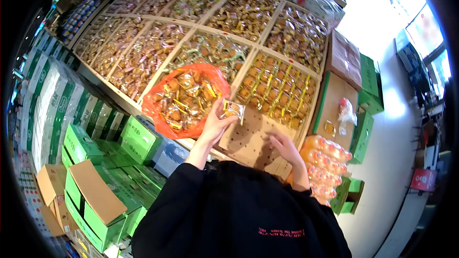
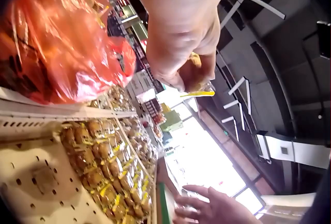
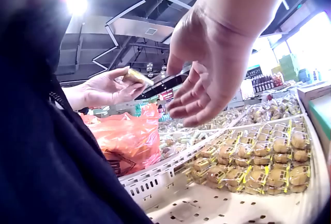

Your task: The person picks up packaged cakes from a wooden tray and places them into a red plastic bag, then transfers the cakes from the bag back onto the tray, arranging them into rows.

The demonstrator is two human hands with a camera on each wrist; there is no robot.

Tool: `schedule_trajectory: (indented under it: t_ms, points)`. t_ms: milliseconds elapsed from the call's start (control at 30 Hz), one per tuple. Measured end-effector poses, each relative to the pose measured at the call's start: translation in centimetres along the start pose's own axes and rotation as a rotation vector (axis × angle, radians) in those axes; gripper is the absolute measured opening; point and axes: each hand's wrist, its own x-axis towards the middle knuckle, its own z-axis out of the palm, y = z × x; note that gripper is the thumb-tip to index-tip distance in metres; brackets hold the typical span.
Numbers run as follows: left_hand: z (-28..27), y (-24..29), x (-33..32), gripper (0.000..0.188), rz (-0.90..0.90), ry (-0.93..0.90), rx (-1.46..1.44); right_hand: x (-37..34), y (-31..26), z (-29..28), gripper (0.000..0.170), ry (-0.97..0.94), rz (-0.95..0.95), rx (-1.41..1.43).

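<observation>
In the head view my left hand (image 1: 215,124) pinches a small clear-wrapped pastry (image 1: 233,110) with yellow on its wrapper, just right of an orange-red plastic bag (image 1: 152,110). That bag stands open and is full of similar wrapped pastries (image 1: 186,95). My right hand (image 1: 285,148) hovers over the bare, perforated part of a compartment (image 1: 244,138), its fingers loosely spread and holding nothing. Behind that bare part, stacked rows of yellow-striped wrapped pastries (image 1: 277,86) fill the compartment. In the right wrist view the pastry (image 3: 137,77) sits between left thumb and fingers, above the bag (image 3: 129,136).
More compartments of wrapped snacks (image 1: 244,14) spread out behind, split by pale dividers. Green cartons (image 1: 110,181) are stacked at the left. Orange drink bottles (image 1: 325,162) stand right of the display, near a carton top (image 1: 334,105) with a small packet on it.
</observation>
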Motion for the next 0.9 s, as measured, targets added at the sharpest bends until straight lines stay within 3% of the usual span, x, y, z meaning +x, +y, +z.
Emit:
schedule_trajectory:
  t_ms: [33,100,167,267,400,467,533,567,700,833,900]
  points:
    - [1.0,-0.5,0.0,0.069,-0.004,-0.076,0.212,0.4,-0.1,0.3,0.032,0.021,0.010,0.002]
    - [2.9,-1.4,-0.2,0.071,-0.031,-0.188,0.352,1.4,-0.1,0.7,0.030,0.033,-0.073,0.325]
    - [3.9,-1.6,-0.3,0.072,-0.122,-0.256,0.405,1.7,-0.6,0.7,0.029,0.082,-0.054,0.344]
    - [4.5,-1.7,0.0,0.074,-0.035,-0.440,0.524,1.2,-1.2,0.2,0.024,0.118,-0.063,0.337]
    - [4.6,-1.9,-0.4,0.069,-0.117,-0.455,0.490,0.6,-1.4,-0.4,0.011,0.102,-0.117,0.339]
    - [3.9,-3.4,-0.2,0.052,-0.411,-0.171,0.300,0.7,-0.9,-0.3,0.010,0.134,-0.118,0.359]
    - [2.8,-4.3,0.5,0.046,-0.519,-0.182,0.299,0.9,0.2,-0.1,0.011,0.165,-0.116,0.379]
    - [2.3,-4.8,0.8,0.040,-0.624,-0.192,0.297,1.3,1.0,-0.1,0.013,0.166,-0.144,0.226]
    - [2.3,-5.2,0.8,0.034,-0.503,-0.231,0.288,1.2,0.3,0.0,0.018,0.164,-0.101,-0.145]
    - [2.9,-3.9,0.8,0.034,-0.363,-0.302,0.571,2.0,0.2,0.3,0.018,0.311,-0.219,0.144]
    - [2.6,-4.2,1.1,0.040,-0.273,-0.413,0.798,1.6,-0.1,-0.3,0.022,0.173,0.031,0.087]
